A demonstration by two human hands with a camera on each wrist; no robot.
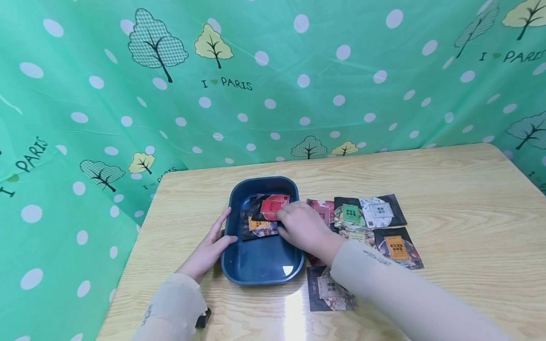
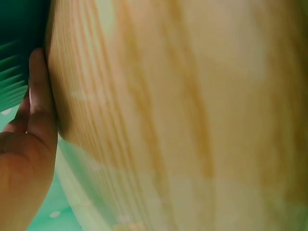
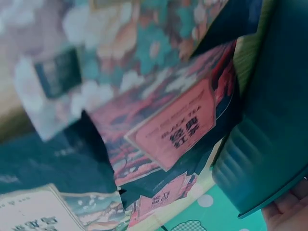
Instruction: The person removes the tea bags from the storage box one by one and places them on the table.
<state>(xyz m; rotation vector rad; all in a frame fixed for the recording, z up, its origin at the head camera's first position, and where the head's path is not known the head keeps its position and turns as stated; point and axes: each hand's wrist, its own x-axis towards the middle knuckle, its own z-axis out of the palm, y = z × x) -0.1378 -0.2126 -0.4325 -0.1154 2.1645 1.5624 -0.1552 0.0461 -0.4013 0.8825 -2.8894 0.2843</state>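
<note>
A dark blue plastic bin (image 1: 263, 262) stands on the table with two tea sachets inside. My left hand (image 1: 210, 248) rests against its left wall, fingers nearly straight outside and thumb at the rim. In the left wrist view that hand (image 2: 33, 130) lies along the bin's side. Reaching over the right rim, my right hand (image 1: 305, 229) pinches the edge of a red-labelled tea sachet (image 1: 271, 206). This sachet overlaps an orange-labelled sachet (image 1: 258, 226) on the bin floor. The right fingertips are partly hidden; the right wrist view shows only part of the hand (image 3: 288, 209) at the bin's rim.
Right of the bin lie several sachets: a pink-labelled black tea (image 3: 175, 127), a green-labelled one (image 1: 350, 213), a white one (image 1: 379, 212), an orange-labelled one (image 1: 397, 247) and a grey-labelled one (image 1: 328, 288). A small black object (image 1: 203, 318) sits beneath the left sleeve.
</note>
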